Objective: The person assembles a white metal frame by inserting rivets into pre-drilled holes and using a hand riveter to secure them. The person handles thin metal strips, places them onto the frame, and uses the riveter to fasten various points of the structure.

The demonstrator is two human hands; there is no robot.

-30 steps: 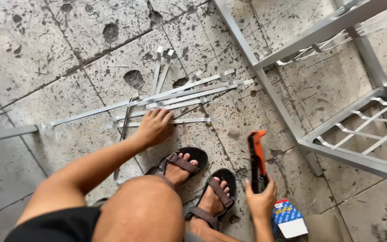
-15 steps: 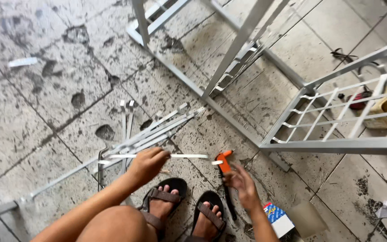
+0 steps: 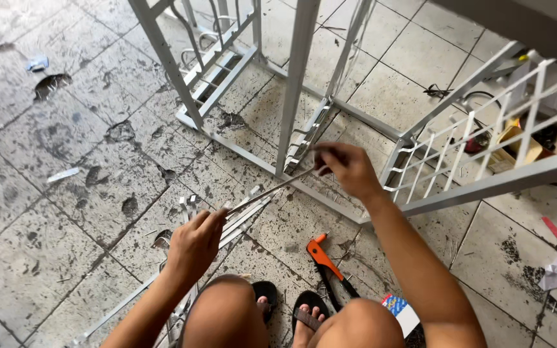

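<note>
rivet tool [image 3: 325,261]: orange-black | frame [image 3: 294,84]: pale grey | sandals [image 3: 288,312]: black | floor tiles [image 3: 46,225]: grey, dark-stained

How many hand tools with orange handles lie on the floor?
1. The orange-handled tool lies on the tiles between the person's knees, beside the sandalled feet, touched by neither hand. Others may be hidden behind the metal frames.

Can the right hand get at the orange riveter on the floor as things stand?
Probably yes, once freed: the right hand now grips one end of a thin metal strip; the riveter lies bare on the tiles below that forearm, nothing covering it.
</note>
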